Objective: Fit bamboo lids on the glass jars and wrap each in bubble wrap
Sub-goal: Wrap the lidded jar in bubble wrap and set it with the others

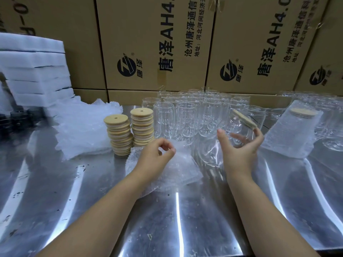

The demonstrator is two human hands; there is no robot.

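While the right hand (241,149) grasps a tilted clear glass jar (235,125) bearing a round bamboo lid (244,118), the left hand (156,154) curls over the flat clear bubble-wrap sheet (180,169) beside it; whether it pinches the sheet is unclear.

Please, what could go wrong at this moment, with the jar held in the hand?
1. The right hand alone holds the lidded jar tilted above the steel table; the smooth glass could slip and break.
2. The empty jars stand crowded just behind it; a swing might knock them.
3. The shorter lid stack looks uneven, near the left hand; a bump may topple it.
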